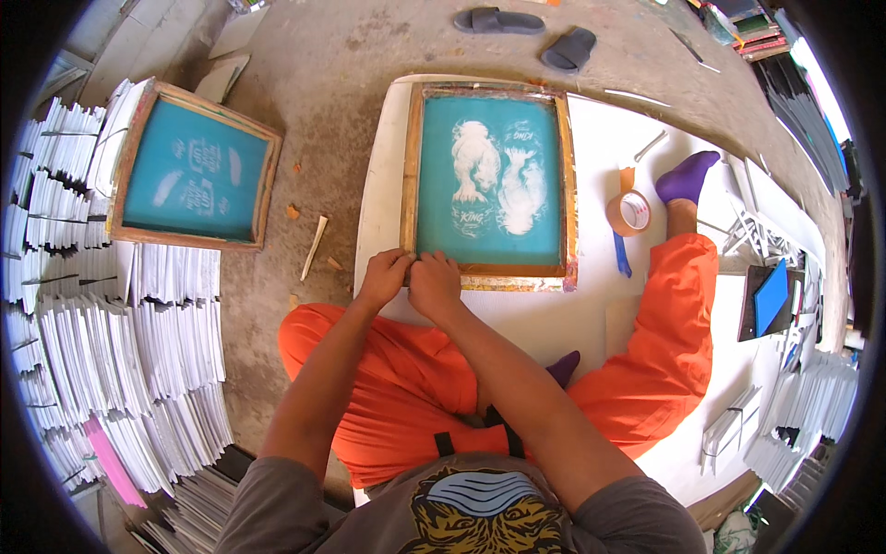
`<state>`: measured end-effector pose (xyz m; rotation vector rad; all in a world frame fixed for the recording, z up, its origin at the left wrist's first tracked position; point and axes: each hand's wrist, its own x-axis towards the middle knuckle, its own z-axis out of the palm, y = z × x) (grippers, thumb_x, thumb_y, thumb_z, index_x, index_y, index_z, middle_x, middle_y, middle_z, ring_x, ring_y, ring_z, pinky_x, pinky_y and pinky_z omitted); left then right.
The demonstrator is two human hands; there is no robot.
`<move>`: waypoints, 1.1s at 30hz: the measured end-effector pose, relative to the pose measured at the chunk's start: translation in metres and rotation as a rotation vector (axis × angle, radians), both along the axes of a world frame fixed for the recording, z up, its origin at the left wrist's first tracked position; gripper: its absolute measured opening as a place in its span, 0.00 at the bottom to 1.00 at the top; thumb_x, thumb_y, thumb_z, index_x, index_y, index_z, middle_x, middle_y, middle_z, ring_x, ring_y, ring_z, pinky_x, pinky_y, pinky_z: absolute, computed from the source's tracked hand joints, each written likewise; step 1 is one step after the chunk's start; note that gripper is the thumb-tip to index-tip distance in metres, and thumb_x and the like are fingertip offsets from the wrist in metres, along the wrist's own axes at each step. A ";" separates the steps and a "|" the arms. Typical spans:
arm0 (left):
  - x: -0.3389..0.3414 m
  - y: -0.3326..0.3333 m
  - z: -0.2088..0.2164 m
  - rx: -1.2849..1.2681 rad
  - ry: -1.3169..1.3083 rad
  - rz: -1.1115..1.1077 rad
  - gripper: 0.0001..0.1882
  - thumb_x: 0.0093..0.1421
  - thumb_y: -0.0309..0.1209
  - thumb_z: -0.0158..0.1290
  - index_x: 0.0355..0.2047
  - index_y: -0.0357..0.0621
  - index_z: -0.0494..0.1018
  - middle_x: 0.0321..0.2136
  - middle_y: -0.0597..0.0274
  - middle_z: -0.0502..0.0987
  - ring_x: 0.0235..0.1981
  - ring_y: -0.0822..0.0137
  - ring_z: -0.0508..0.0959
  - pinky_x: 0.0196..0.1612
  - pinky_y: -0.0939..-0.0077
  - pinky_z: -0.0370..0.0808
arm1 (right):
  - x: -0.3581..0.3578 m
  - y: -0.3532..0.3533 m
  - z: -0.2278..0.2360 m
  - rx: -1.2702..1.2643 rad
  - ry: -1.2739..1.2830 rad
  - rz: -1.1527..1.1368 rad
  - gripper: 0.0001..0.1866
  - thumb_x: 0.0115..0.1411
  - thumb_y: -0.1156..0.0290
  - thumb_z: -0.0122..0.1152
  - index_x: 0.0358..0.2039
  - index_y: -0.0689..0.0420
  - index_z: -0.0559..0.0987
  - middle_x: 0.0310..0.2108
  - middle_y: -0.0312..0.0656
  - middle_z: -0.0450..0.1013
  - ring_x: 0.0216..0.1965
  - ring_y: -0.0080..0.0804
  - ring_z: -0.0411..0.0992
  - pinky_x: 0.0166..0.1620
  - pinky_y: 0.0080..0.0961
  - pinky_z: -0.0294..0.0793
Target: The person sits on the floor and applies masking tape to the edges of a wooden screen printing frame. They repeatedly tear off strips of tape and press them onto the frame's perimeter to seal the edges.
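Observation:
In front of me a silk-screen printing frame (491, 270) with wooden rails lies flat on a white board. Its teal mesh bears white figures and lettering. At the frame's near left corner my left hand (384, 277) and my right hand (435, 284) meet, knuckles almost touching. The fingers of both are curled closed. A small dark bit shows between them, but what they pinch is hidden by the fingers. To the right of the frame lies a roll of brown tape (616, 214), with a blue strip (622, 255) beside it.
A second teal screen frame (262, 189) leans on tall stacks of white sheets (88, 355) at the left. My purple-socked foot (688, 175) rests on the white board (377, 198) at right. Beyond lie dark slippers (568, 50), a blue pad (772, 295) and bundled white strips (731, 427).

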<state>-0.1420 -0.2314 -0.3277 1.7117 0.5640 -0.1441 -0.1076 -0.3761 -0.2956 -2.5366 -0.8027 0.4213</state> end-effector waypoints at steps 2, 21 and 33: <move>0.002 -0.002 0.002 -0.052 0.011 0.030 0.17 0.68 0.35 0.55 0.28 0.32 0.78 0.21 0.60 0.77 0.23 0.70 0.75 0.29 0.71 0.74 | -0.001 0.002 -0.002 -0.004 -0.029 -0.014 0.06 0.51 0.74 0.67 0.31 0.55 0.85 0.39 0.42 0.77 0.48 0.44 0.73 0.51 0.44 0.71; -0.012 -0.017 0.020 0.472 -0.012 -0.064 0.33 0.64 0.59 0.61 0.26 0.37 0.68 0.19 0.50 0.75 0.21 0.61 0.75 0.27 0.62 0.71 | -0.057 -0.022 -0.028 -0.124 -0.530 0.033 0.30 0.65 0.67 0.53 0.66 0.67 0.71 0.69 0.53 0.64 0.73 0.47 0.59 0.73 0.46 0.56; -0.019 -0.011 0.001 0.461 -0.108 -0.149 0.26 0.69 0.50 0.58 0.31 0.40 0.63 0.21 0.43 0.76 0.25 0.45 0.78 0.28 0.53 0.71 | -0.040 -0.087 0.003 -0.047 -0.215 0.192 0.39 0.69 0.55 0.55 0.75 0.58 0.58 0.77 0.45 0.54 0.78 0.42 0.49 0.76 0.44 0.49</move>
